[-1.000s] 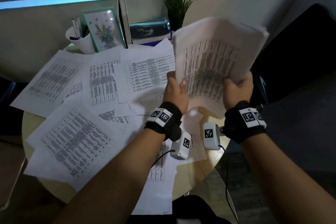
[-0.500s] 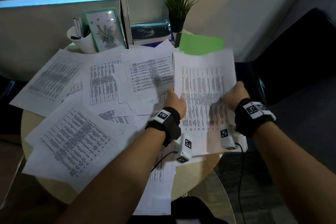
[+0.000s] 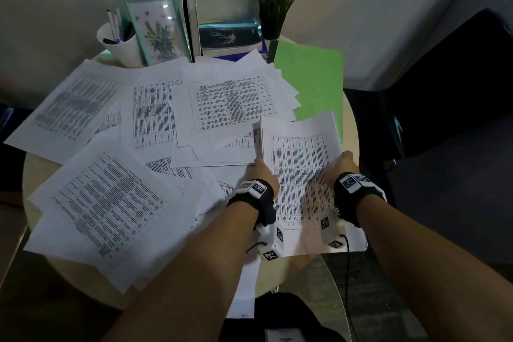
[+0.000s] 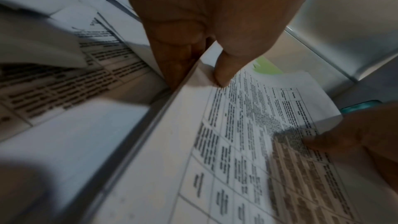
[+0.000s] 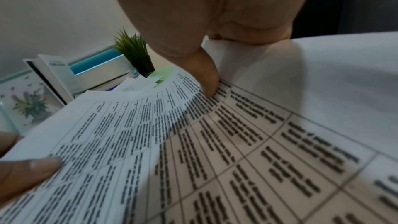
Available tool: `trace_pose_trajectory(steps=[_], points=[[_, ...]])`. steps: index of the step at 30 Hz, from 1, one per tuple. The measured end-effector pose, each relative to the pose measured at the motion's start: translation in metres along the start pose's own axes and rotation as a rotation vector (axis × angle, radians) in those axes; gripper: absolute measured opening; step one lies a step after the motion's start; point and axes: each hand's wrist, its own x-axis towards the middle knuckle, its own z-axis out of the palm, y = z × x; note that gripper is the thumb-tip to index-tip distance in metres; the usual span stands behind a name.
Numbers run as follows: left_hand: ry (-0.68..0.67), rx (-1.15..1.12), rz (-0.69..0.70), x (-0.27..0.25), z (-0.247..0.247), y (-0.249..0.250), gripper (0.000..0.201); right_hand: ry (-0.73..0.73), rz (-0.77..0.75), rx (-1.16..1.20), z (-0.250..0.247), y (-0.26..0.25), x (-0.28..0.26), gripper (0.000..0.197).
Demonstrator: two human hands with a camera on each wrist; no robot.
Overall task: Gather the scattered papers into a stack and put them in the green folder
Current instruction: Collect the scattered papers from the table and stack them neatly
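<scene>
A gathered stack of printed papers (image 3: 301,164) lies low at the table's right side, held by both hands. My left hand (image 3: 262,172) pinches its left edge, thumb (image 4: 224,72) on top and fingers beneath. My right hand (image 3: 342,165) pinches its right edge, thumb (image 5: 206,81) pressed on the print. The same stack (image 4: 247,142) fills the left wrist view and, as the stack (image 5: 193,151), the right wrist view. The green folder (image 3: 313,83) lies flat just beyond it, partly covered by sheets. Several scattered papers (image 3: 111,197) cover the rest of the round table (image 3: 351,130).
Along the table's back stand a white pen cup (image 3: 122,46), a framed flower picture (image 3: 156,29), an upright book (image 3: 191,18), a stack of books (image 3: 230,37) and a potted plant (image 3: 273,1). A dark chair (image 3: 449,86) sits right of the table.
Both hands brought the stack down from upright in the air to nearly flat on the table's right side. That uncovered the green folder behind it.
</scene>
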Motion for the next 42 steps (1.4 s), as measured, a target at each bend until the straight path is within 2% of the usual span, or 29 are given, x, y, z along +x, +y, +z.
trace_pose_trajectory(steps=[4,9,11,13,16,21,26,29,31,35,39,42], points=[[0.012,0.062,0.011,0.002,0.000,-0.009,0.058,0.054,-0.035,-0.085,0.007,0.006,0.002,0.035],[0.089,0.102,0.047,-0.001,-0.009,-0.015,0.053,0.168,-0.051,-0.209,0.011,0.009,0.002,0.046],[0.130,0.066,0.051,-0.005,-0.018,-0.014,0.051,0.219,-0.068,-0.232,0.010,0.006,0.001,0.052],[0.171,0.008,0.062,-0.007,-0.031,-0.017,0.051,0.244,-0.127,-0.225,0.011,-0.005,-0.001,0.050],[0.230,-0.073,0.061,-0.005,-0.055,-0.036,0.051,0.217,-0.227,-0.198,0.016,-0.038,-0.009,0.049],[0.309,-0.198,0.007,0.000,-0.102,-0.091,0.044,0.058,-0.383,-0.161,0.048,-0.110,-0.040,0.046],[0.399,-0.404,-0.096,0.000,-0.149,-0.162,0.044,-0.152,-0.551,-0.156,0.088,-0.174,-0.082,0.047],[0.556,-0.544,-0.207,-0.010,-0.171,-0.216,0.047,-0.225,-0.647,-0.184,0.122,-0.206,-0.113,0.047],[0.633,-0.648,-0.360,-0.021,-0.179,-0.253,0.054,-0.284,-0.691,-0.220,0.152,-0.222,-0.135,0.049],[0.619,-0.721,-0.675,-0.043,-0.173,-0.318,0.072,-0.388,-0.721,-0.314,0.212,-0.235,-0.168,0.057],[0.661,-0.740,-0.742,-0.053,-0.165,-0.346,0.084,-0.366,-0.717,-0.431,0.252,-0.234,-0.178,0.067],[0.601,-0.666,-0.730,-0.051,-0.166,-0.349,0.084,-0.260,-0.757,-0.583,0.264,-0.230,-0.185,0.070]])
